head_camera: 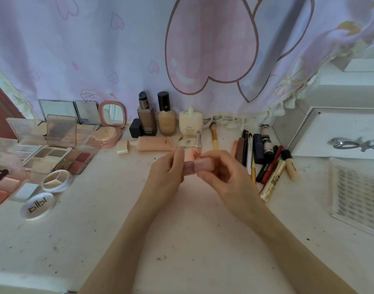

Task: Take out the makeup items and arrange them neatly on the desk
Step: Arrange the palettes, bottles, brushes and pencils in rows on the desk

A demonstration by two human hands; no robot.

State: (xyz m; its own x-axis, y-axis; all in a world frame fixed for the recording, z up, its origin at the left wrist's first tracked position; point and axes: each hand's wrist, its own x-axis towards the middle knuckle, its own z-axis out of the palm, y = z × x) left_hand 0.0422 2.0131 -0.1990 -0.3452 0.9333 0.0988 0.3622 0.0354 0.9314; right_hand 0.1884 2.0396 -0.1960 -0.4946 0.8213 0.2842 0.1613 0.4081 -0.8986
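I'm pinching a mauve lipstick (pixel 200 165) in both grips, left hand (pixel 167 172) and right hand (pixel 226 177), above the desk (pixel 118 230).

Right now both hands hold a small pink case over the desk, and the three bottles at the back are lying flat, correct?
Not quite. In the head view the left hand and right hand do hold the small pink case over the desk, but the three bottles stand upright against the curtain.

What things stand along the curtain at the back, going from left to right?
Pink mirror compact → dark foundation bottle → beige foundation bottle → cream bottle → makeup brush.
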